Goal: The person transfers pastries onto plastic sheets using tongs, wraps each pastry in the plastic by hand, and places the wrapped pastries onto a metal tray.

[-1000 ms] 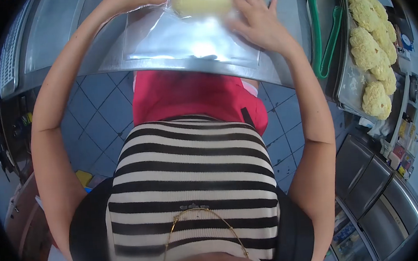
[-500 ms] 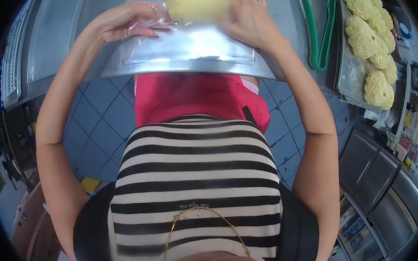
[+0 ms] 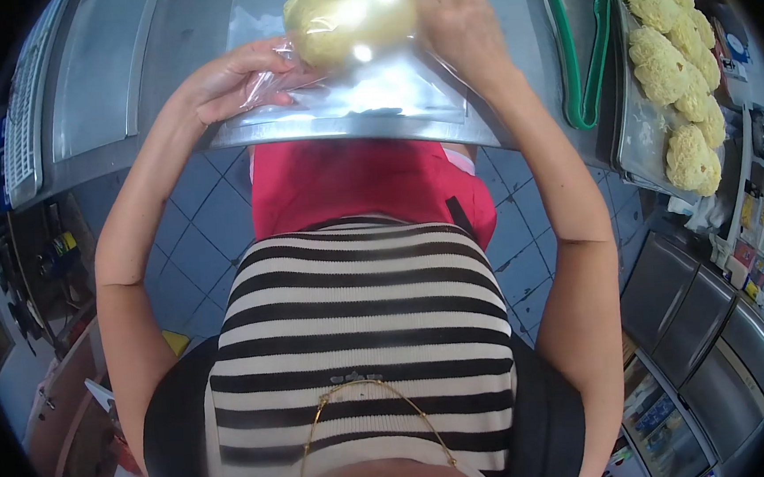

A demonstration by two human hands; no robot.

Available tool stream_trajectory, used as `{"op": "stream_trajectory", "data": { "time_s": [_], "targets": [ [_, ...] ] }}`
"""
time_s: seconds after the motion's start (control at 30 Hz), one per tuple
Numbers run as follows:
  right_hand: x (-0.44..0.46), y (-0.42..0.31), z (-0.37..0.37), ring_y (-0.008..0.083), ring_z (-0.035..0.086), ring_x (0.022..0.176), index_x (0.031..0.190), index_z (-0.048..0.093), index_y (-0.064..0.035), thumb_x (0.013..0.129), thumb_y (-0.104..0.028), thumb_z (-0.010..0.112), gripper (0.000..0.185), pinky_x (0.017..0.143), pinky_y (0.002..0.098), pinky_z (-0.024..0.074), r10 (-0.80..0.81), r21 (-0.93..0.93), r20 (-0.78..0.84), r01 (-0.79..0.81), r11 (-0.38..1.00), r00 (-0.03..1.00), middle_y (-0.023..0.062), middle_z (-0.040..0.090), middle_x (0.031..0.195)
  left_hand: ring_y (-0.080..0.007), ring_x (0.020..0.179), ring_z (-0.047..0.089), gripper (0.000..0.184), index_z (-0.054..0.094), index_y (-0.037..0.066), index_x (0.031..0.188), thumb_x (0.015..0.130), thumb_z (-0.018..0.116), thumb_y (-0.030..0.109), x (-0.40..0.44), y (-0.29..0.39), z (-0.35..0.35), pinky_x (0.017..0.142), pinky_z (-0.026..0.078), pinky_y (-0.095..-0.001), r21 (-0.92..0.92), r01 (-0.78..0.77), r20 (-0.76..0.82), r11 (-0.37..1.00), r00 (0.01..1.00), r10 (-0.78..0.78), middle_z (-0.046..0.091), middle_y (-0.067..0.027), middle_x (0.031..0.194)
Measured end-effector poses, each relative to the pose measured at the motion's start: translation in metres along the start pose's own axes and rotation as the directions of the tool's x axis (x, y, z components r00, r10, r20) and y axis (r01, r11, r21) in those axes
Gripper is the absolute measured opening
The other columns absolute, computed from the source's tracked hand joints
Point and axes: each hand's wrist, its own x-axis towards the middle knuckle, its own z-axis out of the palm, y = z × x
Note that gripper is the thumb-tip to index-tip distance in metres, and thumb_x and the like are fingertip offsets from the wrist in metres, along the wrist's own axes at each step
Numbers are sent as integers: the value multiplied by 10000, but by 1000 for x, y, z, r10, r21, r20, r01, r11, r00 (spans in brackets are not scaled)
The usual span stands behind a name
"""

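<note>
blue tiled floor (image 3: 507, 192), shiny metal counter (image 3: 180, 42), grey metal doors (image 3: 661, 277) at lower right.

Cool, fairly bright light fills the upper part of the view, seeming to fall from overhead. It flares white across the clear sheet (image 3: 381, 98) and dots the plastic-wrapped yellow food (image 3: 318, 26) with burnt-out highlights (the largest spots wipe away all surface detail). A soft haze blurs the right hand (image 3: 467, 33), smearing its finger outlines. The red cloth (image 3: 308, 195) darkens in shadow near its middle. Strong fisheye distortion bends the steel cabinets (image 3: 720, 392), and black vignetting swallows the corners.
</note>
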Motion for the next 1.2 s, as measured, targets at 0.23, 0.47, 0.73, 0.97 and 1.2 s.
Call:
{"op": "stream_trajectory", "data": {
  "time_s": [0.23, 0.47, 0.73, 0.97, 1.2],
  "targets": [
    [-10, -24, 0, 208, 567, 946, 1233, 432, 9, 796, -120, 560, 473, 810, 277, 438, 283, 410, -10, -255, 876, 959, 182, 554, 1095, -189, 999, 577, 423, 418, 8, 1213, 816, 539, 92, -8, 4, 7, 719, 547, -292, 71, -31, -38, 997, 999, 34, 551, -124, 1122],
    [-2, -53, -24, 195, 449, 1128, 1264, 366, 38, 891, -417, 419, 591, 947, 308, 345, 357, 845, 453, -265, -465, 817, 138, 463, 1232, -151, 935, 585, 382, 456, 30, 1178, 815, 544, 112, -2, 4, 7, 725, 535, -295, 246, -85, -112, 966, 987, 115, 571, -69, 1050],
    [1, -47, -21, 182, 451, 1116, 1233, 410, 35, 884, -579, 268, 721, 938, 300, 344, 410, 883, 462, -363, -298, 786, 114, 483, 1205, -143, 925, 577, 375, 476, 33, 1158, 804, 551, 127, -1, 3, 15, 753, 524, -320, 260, -109, -144, 960, 978, 150, 571, -53, 1036],
    [7, -38, -33, 160, 511, 1024, 1209, 442, 31, 889, -554, 308, 681, 884, 277, 390, 341, 857, 488, -366, -363, 804, 80, 536, 1129, -137, 906, 578, 374, 476, 32, 1166, 808, 551, 110, 0, 6, 7, 750, 526, -332, 243, -147, -101, 959, 979, 176, 577, -53, 1022],
    [7, -45, -35, 167, 525, 1021, 1192, 454, 28, 888, -448, 444, 564, 858, 294, 431, 436, 829, 499, -559, 10, 749, 92, 528, 1147, -129, 830, 596, 433, 429, 23, 1235, 830, 554, 111, 0, 12, 15, 743, 528, -331, 319, -193, -76, 928, 971, 228, 596, -47, 954]
  ]
}}
